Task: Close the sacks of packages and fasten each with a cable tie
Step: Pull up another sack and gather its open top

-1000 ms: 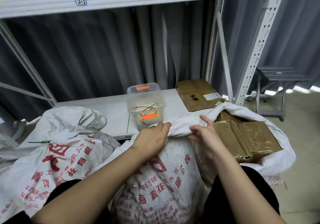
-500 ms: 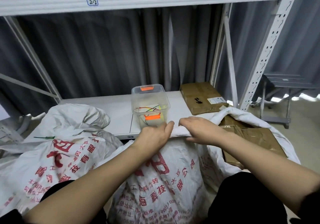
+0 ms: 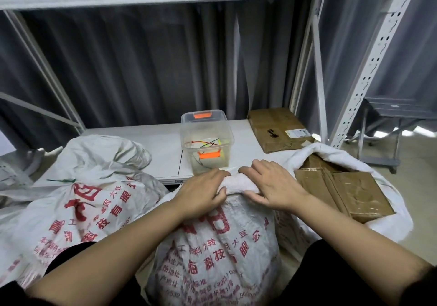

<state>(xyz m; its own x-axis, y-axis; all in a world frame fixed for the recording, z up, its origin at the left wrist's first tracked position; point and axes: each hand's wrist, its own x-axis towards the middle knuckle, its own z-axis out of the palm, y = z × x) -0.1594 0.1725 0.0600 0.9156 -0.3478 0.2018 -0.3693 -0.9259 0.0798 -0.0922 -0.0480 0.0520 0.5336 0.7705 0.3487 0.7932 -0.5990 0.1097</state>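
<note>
A white woven sack [image 3: 220, 246] with red print stands in front of me, its mouth open to the right over brown taped packages [image 3: 343, 189]. My left hand [image 3: 201, 197] grips the rolled rim of the sack. My right hand [image 3: 272, 185] holds the same rim just to the right, fingers curled over it. A second white sack [image 3: 78, 199] lies at the left, its neck fastened with a green cable tie [image 3: 62, 180]. A clear plastic box [image 3: 206, 144] with orange latches holds coloured cable ties on the shelf behind my hands.
A brown package [image 3: 279, 128] lies on the white shelf board [image 3: 142, 144] at the right. White metal rack uprights [image 3: 369, 69] rise at the right, with a grey step stool [image 3: 397, 116] beyond. Grey curtains hang behind.
My right hand moved left along the rim, from the packages' side to beside my left hand, bunching the sack's edge. The view shifted slightly.
</note>
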